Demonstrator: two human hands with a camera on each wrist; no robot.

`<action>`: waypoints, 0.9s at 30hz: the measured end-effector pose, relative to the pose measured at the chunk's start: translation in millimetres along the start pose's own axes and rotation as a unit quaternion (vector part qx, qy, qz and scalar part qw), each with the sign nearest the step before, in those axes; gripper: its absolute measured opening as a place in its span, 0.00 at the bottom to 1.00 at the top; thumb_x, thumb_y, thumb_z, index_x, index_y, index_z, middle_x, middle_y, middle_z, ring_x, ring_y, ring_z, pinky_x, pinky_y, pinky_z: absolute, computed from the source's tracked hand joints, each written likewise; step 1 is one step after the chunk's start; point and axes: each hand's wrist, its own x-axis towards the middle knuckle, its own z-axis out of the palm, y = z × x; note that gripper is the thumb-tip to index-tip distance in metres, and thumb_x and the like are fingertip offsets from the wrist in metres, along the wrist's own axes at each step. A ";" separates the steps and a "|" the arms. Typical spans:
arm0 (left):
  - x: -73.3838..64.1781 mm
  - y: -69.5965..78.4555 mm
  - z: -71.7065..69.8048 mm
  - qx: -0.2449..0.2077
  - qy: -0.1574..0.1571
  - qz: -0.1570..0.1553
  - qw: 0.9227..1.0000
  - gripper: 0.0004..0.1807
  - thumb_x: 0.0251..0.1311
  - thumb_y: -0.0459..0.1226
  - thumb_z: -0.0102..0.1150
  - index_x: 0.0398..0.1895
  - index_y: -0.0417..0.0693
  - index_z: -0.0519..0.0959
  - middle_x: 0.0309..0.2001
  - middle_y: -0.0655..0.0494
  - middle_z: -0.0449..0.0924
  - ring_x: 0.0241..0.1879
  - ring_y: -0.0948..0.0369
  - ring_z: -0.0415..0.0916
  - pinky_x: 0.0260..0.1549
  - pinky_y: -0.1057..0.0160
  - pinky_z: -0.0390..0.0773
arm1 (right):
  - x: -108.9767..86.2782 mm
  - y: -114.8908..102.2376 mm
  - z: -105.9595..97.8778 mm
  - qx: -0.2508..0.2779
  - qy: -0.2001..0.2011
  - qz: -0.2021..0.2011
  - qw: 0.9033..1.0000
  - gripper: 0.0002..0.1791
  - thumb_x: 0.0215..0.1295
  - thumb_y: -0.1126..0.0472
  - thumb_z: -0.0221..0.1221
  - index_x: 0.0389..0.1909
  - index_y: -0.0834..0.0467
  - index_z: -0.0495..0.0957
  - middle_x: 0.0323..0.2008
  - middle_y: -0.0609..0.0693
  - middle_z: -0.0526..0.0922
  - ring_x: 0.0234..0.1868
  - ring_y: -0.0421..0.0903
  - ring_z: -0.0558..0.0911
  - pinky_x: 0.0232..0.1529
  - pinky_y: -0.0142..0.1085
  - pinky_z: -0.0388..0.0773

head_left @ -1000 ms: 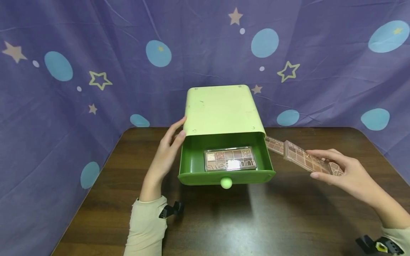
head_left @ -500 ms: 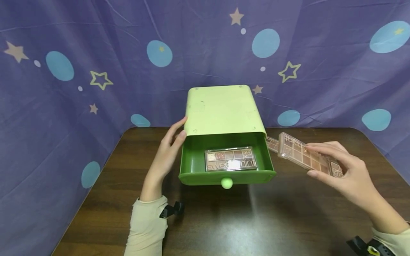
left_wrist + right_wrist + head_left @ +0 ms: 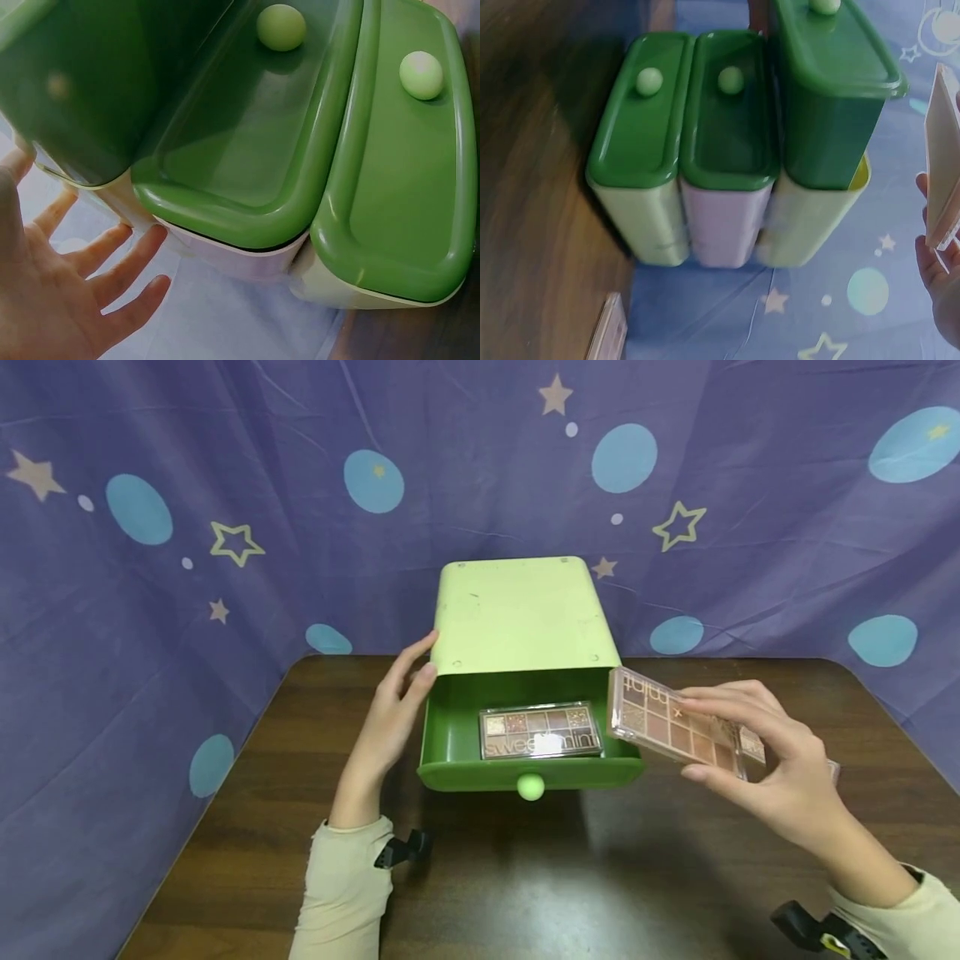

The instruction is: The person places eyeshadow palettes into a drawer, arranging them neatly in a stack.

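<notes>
While a palette [image 3: 654, 720] reading "mint" upside down, its long side slanting up-left, is pinched by the right hand [image 3: 780, 760] near the drawer [image 3: 457, 778], "sweet mint" is shown on another palette [image 3: 536, 727] inside; the box [image 3: 525, 614] is touched by the left hand [image 3: 386, 722], fingers spread.

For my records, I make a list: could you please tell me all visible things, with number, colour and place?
Wooden table: one, dark brown, under the boxes.
Curtain: one, purple-blue with stars, behind.
Drawer boxes: three, two pale green, one pinkish, stacked.
Drawers: three, green, one per box, top open.
Round knobs: three, light green, on drawer fronts.
Eyeshadow palettes: at least three, brown-toned; in the top drawer, in the right hand, on the table.
Wrist devices: two, black, by the sleeve cuffs.
Sleeves: two, cream, lower image edge.
Left hand: one, bare, at the top box's left side.
Right hand: one, bare, right of the drawer.
</notes>
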 end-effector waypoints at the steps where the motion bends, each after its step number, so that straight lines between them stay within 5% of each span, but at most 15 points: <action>1: 0.1 0.1 0.1 0.000 0.001 0.001 1.000 0.26 0.74 0.47 0.46 0.74 0.59 0.64 0.73 0.65 0.59 0.72 0.61 0.53 0.65 0.48 0.61 | 1.7 -1.0 2.3 0.004 0.002 -0.004 1.000 0.28 0.52 0.56 0.76 0.48 0.71 0.82 0.50 0.58 0.83 0.53 0.47 0.75 0.55 0.30 0.67; 9: -0.2 1.6 -0.9 0.002 0.004 0.000 1.000 0.26 0.74 0.47 0.47 0.74 0.61 0.65 0.73 0.64 0.59 0.71 0.60 0.56 0.64 0.48 0.63 | 14.5 -5.3 17.6 -0.003 -0.020 0.003 1.000 0.28 0.55 0.51 0.73 0.49 0.67 0.83 0.52 0.55 0.83 0.54 0.46 0.74 0.55 0.31 0.67; 21: -0.7 -0.3 2.2 -0.015 0.015 0.012 1.000 0.26 0.74 0.45 0.49 0.73 0.58 0.66 0.71 0.62 0.63 0.61 0.57 0.68 0.61 0.51 0.67 | 37.2 -0.5 44.7 0.030 -0.065 0.014 0.997 0.29 0.46 0.65 0.75 0.53 0.63 0.82 0.51 0.53 0.83 0.54 0.47 0.75 0.58 0.36 0.67; 27: 0.1 1.0 2.5 -0.016 0.023 0.017 0.999 0.26 0.73 0.43 0.49 0.73 0.56 0.67 0.70 0.61 0.65 0.61 0.59 0.69 0.59 0.53 0.69 | 49.8 -1.7 50.5 0.031 -0.120 0.033 0.992 0.30 0.46 0.70 0.74 0.55 0.58 0.82 0.52 0.47 0.82 0.53 0.45 0.75 0.55 0.34 0.69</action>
